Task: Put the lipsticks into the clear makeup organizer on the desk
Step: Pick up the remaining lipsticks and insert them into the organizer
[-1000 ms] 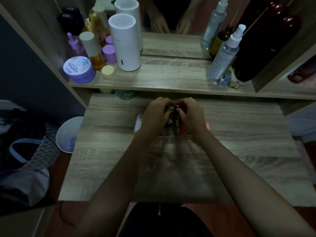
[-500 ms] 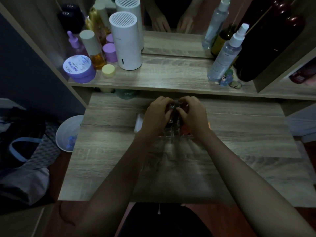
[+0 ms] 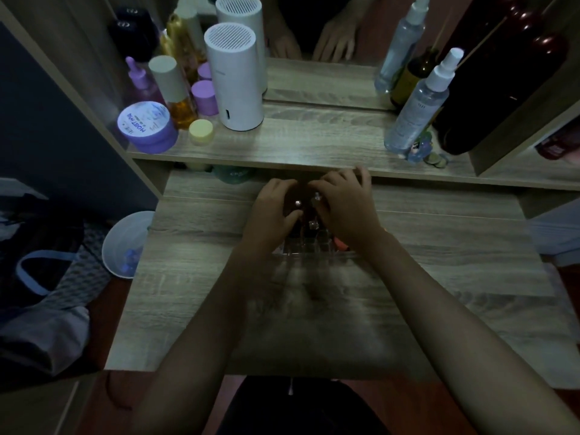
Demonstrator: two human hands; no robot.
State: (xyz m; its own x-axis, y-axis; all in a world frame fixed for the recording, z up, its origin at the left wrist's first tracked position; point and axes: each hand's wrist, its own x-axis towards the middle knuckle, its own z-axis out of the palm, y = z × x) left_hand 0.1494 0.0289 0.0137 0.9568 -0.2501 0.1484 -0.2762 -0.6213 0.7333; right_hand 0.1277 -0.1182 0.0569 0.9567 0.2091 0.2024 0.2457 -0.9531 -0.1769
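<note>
We see left hand [image 3: 272,211] and right hand [image 3: 343,206] curled over clear organizer [image 3: 314,251] near desk's [image 3: 439,246] back edge; whether either pinches a lipstick [image 3: 297,205], we cannot tell.

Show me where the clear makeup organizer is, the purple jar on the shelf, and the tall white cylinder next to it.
clear makeup organizer [image 3: 309,251]: head view, its near front wall below the hands.
purple jar [image 3: 143,119]: head view, the printed lid.
tall white cylinder [image 3: 237,89]: head view, the middle of its side.

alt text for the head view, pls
Both hands, left and right, crowd over a clear organizer holding lipsticks on a dim wooden desk. Bottles and jars stand on the shelf behind.
</note>
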